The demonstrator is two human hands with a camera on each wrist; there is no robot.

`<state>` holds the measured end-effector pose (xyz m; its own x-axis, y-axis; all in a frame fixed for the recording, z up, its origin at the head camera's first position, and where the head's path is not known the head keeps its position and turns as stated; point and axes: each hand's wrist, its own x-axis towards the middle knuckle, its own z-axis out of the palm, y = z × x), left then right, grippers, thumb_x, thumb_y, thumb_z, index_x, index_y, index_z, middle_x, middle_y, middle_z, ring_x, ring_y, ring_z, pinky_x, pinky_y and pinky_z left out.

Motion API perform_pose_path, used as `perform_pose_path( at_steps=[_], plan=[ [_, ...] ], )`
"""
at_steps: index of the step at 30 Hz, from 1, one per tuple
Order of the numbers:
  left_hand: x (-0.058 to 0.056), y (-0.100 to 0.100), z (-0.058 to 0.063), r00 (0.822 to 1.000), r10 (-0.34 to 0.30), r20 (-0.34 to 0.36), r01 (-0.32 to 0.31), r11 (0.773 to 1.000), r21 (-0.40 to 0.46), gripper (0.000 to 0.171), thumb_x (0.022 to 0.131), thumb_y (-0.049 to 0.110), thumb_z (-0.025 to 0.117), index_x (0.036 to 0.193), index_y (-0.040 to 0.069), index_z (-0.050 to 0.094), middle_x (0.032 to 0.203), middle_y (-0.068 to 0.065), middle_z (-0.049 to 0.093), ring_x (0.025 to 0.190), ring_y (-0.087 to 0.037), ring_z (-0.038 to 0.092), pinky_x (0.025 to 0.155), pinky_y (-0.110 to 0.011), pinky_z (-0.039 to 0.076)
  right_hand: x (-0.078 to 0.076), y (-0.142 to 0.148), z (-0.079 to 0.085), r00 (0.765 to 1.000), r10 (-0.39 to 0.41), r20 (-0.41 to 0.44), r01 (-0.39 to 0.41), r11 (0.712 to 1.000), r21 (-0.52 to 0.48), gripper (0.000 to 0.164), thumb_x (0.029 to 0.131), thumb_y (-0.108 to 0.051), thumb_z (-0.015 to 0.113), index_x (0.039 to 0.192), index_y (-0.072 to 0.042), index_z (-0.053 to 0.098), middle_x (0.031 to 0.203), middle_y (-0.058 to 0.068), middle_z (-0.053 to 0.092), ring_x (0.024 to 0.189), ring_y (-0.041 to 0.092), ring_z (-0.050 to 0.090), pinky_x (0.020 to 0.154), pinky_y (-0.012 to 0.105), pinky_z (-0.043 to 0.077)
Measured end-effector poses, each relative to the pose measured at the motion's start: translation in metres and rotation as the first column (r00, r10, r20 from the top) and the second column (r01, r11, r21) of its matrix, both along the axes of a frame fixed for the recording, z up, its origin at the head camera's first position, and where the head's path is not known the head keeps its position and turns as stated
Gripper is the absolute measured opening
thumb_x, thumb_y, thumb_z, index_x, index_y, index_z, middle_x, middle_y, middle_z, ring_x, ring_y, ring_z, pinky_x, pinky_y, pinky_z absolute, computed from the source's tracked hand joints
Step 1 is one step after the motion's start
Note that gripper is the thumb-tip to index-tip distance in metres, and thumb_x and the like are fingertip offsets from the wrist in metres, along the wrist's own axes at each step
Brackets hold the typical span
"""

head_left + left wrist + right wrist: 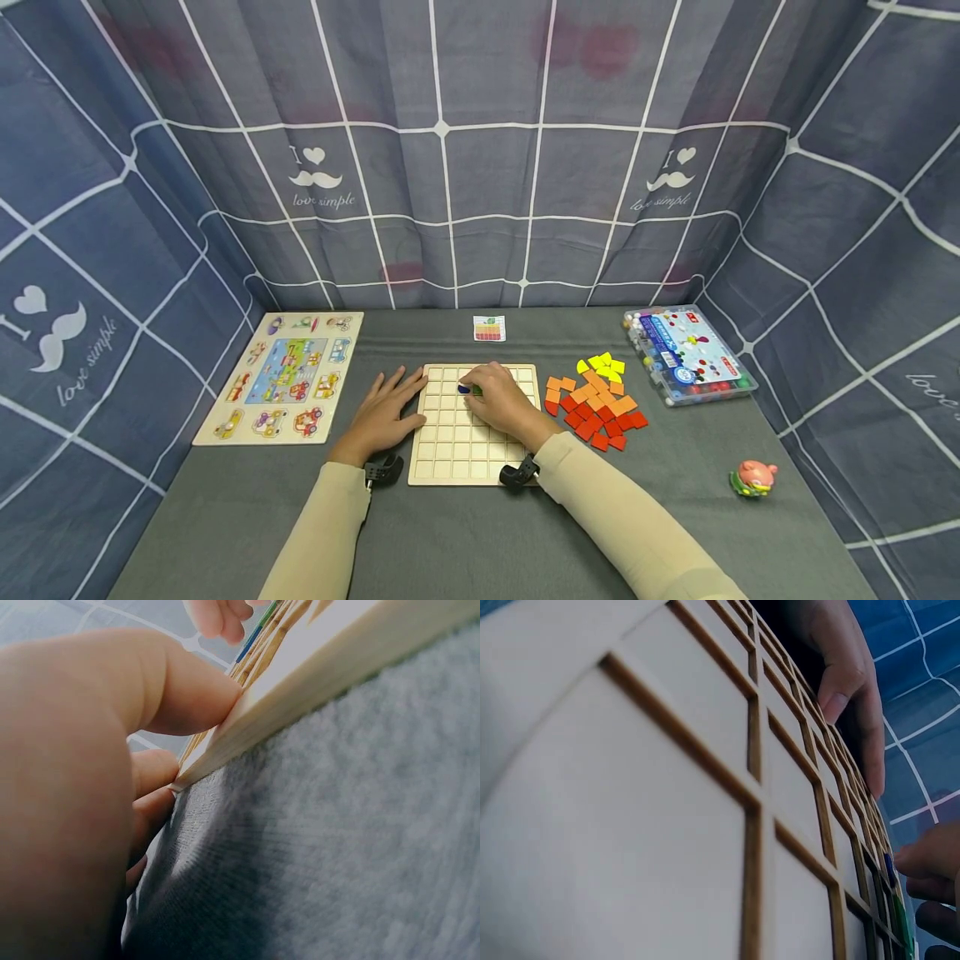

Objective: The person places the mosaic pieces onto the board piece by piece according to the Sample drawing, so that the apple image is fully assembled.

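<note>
A light wooden grid board [442,468] lies flat on the grey cloth. My left hand [381,421] rests at its left edge with fingers spread, the thumb [199,694] touching the rim. Over the upper middle of the board is my right hand [501,404], its fingertips beside a blue tile [463,389] and a green tile [477,389]. In the right wrist view a finger reaches the blue tile [889,868], with the green tile [901,919] nearby. Both tiles seem to lie in the grid; the right fingers partly hide them. I see nothing held in either hand.
Loose yellow tiles [606,364], orange tiles [592,387] and red tiles [588,427] lie right of the board. Behind it is a small picture card [489,329]. A picture puzzle [330,333] lies left; a clear bead case [693,346] and a pig figurine [753,477] stand right.
</note>
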<state>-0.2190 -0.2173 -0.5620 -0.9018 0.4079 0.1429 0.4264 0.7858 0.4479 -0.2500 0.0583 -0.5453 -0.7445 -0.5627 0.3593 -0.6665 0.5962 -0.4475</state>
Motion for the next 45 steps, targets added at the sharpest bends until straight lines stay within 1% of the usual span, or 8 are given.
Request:
perform_pose_path(
  at_steps=[6,9,12,19,24,29,39,45],
  plan=[
    [0.001,-0.001,-0.002,1.0,-0.001,-0.005,0.001,1.0,0.0,0.073,0.098,0.037,0.067,0.163,0.014,0.044,0.169,-0.003,0.032,0.158,-0.032,0.019,0.127,-0.056,0.0,-0.001,0.009,0.0,1.0,-0.014,0.0,0.014,1.0,-0.01,0.025,0.095,-0.01,0.077,0.12,-0.005,0.077,0.12,0.006,0.073,0.109,0.026,0.062,0.099,0.044,0.049],
    [0.001,-0.001,-0.002,1.0,-0.001,-0.005,0.001,1.0,0.0,0.073,0.098,0.037,0.067,0.163,0.015,0.044,0.169,-0.002,0.032,0.157,-0.032,0.02,0.127,-0.056,0.0,-0.002,0.016,-0.001,1.0,-0.006,0.008,0.006,0.999,-0.037,0.025,0.094,-0.008,0.077,0.119,-0.004,0.077,0.119,0.007,0.073,0.109,0.027,0.062,0.1,0.045,0.048],
    [0.002,-0.001,0.0,1.0,-0.001,-0.001,0.001,1.0,0.005,0.073,0.098,0.037,0.068,0.163,0.015,0.044,0.169,-0.001,0.032,0.157,-0.032,0.02,0.127,-0.055,0.0,-0.003,0.025,-0.002,1.0,-0.009,0.028,0.011,0.997,-0.072,0.025,0.094,-0.006,0.078,0.118,-0.002,0.077,0.118,0.008,0.073,0.108,0.027,0.063,0.096,0.045,0.05],
    [0.001,0.001,0.001,1.0,-0.006,-0.011,0.006,1.0,0.019,0.072,0.098,0.035,0.067,0.163,0.013,0.044,0.169,-0.005,0.034,0.157,-0.036,0.021,0.127,-0.056,0.0,-0.004,0.053,0.0,0.995,-0.055,0.081,0.063,0.993,-0.1,0.028,0.096,-0.005,0.075,0.123,0.002,0.075,0.123,0.012,0.071,0.114,0.031,0.063,0.108,0.051,0.045],
    [0.002,0.0,0.002,1.0,-0.003,0.002,0.003,1.0,0.007,0.072,0.098,0.036,0.067,0.163,0.014,0.044,0.169,-0.002,0.032,0.157,-0.034,0.021,0.127,-0.055,0.0,-0.007,0.072,0.002,0.991,-0.092,0.098,0.1,0.992,-0.077,0.028,0.097,-0.007,0.074,0.124,0.001,0.075,0.123,0.012,0.07,0.113,0.032,0.061,0.103,0.052,0.048],
    [0.002,0.0,0.002,1.0,-0.001,-0.001,0.001,1.0,-0.002,0.072,0.098,0.036,0.067,0.163,0.014,0.044,0.169,-0.002,0.033,0.157,-0.034,0.021,0.127,-0.056,0.001,-0.011,0.091,0.006,0.98,-0.146,0.133,0.156,0.986,-0.064,0.028,0.099,-0.007,0.072,0.125,-0.001,0.075,0.123,0.012,0.07,0.113,0.033,0.061,0.098,0.052,0.052],
    [0.003,0.0,0.003,1.0,-0.001,0.006,0.001,1.0,0.002,0.072,0.098,0.036,0.068,0.163,0.014,0.044,0.169,-0.002,0.032,0.157,-0.033,0.02,0.127,-0.056,0.001,-0.02,0.136,0.017,0.939,-0.211,0.27,0.237,0.969,-0.07,0.033,0.1,-0.007,0.072,0.132,-0.002,0.072,0.135,0.014,0.065,0.125,0.037,0.057,0.105,0.058,0.049],
    [0.003,0.0,0.003,1.0,-0.001,0.002,0.001,1.0,0.003,0.073,0.098,0.036,0.068,0.163,0.014,0.044,0.169,-0.002,0.032,0.157,-0.032,0.02,0.127,-0.055,0.0,-0.023,0.16,0.019,0.929,-0.269,0.254,0.293,0.954,-0.061,0.032,0.098,-0.007,0.072,0.13,-0.004,0.075,0.135,0.016,0.065,0.118,0.038,0.061,0.1,0.059,0.051]
  ],
)
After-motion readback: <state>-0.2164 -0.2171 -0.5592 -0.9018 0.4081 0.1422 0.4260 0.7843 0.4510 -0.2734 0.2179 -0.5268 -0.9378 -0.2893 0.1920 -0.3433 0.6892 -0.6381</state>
